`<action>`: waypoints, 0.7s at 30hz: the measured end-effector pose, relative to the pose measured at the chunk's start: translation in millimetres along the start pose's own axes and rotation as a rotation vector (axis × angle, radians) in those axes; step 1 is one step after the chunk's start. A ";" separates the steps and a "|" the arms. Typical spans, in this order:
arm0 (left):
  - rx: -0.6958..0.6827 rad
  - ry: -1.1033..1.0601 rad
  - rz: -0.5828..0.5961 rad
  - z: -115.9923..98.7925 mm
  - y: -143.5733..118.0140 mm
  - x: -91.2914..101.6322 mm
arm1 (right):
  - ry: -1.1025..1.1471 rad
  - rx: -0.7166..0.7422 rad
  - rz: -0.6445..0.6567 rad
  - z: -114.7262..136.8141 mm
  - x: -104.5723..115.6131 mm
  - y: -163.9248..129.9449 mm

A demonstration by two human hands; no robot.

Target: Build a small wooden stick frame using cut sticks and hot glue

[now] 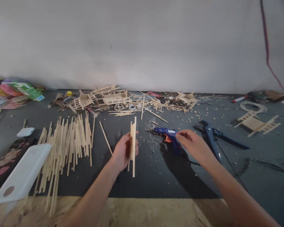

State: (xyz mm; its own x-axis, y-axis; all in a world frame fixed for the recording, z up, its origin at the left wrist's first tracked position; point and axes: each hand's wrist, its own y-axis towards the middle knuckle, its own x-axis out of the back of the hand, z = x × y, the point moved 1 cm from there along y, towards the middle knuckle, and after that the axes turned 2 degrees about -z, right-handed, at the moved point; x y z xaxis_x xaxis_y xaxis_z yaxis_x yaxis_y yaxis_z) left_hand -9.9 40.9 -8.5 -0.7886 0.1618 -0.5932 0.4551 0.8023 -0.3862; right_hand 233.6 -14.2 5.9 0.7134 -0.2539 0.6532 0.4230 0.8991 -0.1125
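Observation:
My left hand (124, 150) is closed around a small panel of glued wooden sticks (133, 142), held upright above the dark table mat. Two longer sticks on it run past its lower end. At the rear end of a blue hot glue gun (167, 130) with an orange trigger, my right hand (191, 143) has thumb and fingers pinched together. The gun's nozzle points left, over strings of dried glue. Whether the gun rests on the mat or is lifted is hard to tell.
Loose wooden sticks (66, 145) lie in a pile at left, beside a white power bank (23, 171). Stick-built pieces (113, 97) and scraps line the wall. Right of the gun are a dark-blue cutter tool (209, 135), cables and a small stick-built piece (253, 124).

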 end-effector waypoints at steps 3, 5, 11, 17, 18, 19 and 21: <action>0.047 -0.112 0.169 -1.7 -0.9 -0.5 | 0.141 0.018 0.110 13.4 -6.7 -9.5; 0.095 -0.143 0.226 -2.2 -2.0 -1.1 | 0.225 0.020 0.210 26.1 -13.9 -17.9; 0.189 -0.246 0.305 -4.2 -6.3 -4.4 | 0.419 0.057 0.448 56.5 -54.1 -34.1; 0.174 -0.294 0.292 -7.8 -9.5 -6.5 | 0.721 -0.060 0.459 73.3 -87.0 -26.3; 0.158 -0.293 0.294 -8.4 -9.8 -7.1 | 0.783 -0.090 0.474 76.8 -88.3 -24.6; 0.140 -0.288 0.298 -8.7 -9.8 -7.7 | 0.842 -0.123 0.483 80.1 -88.8 -23.1; 0.121 -0.271 0.295 -8.4 -9.1 -8.1 | 0.921 -0.191 0.479 85.0 -88.2 -20.8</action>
State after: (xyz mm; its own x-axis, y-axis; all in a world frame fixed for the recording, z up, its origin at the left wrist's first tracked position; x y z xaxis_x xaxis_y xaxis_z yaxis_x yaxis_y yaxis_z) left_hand -11.1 37.1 5.8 -0.4872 0.2048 -0.8490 0.7031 0.6686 -0.2422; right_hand 114.4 19.8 14.3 0.9439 -0.1322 -0.3026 0.0091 0.9265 -0.3763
